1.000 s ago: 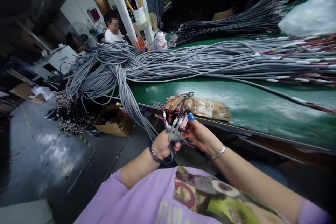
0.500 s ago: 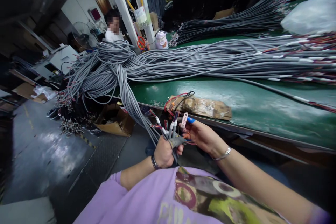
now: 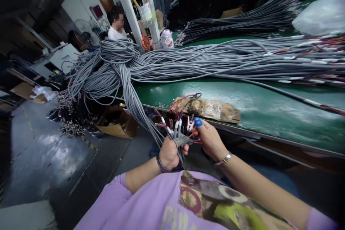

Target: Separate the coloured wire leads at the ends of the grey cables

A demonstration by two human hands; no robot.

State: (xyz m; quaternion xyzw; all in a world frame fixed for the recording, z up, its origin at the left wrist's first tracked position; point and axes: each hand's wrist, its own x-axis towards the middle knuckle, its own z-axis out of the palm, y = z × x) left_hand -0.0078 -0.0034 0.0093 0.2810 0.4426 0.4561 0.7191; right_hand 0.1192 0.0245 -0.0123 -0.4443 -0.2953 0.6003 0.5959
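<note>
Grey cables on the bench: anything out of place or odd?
Yes. The grey cables spill off the green bench's left end, hanging tangled toward the floor above a cardboard box. The rest lie straight.

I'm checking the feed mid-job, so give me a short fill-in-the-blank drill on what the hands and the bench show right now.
1. The left hand grips a bundle of ____ cables.
2. The right hand has a ____ cover on one fingertip.
3. The bench top is ____ in colour.
4. Scissors by the white post have ____ handles.

Missing words: grey; blue; green; orange
</note>
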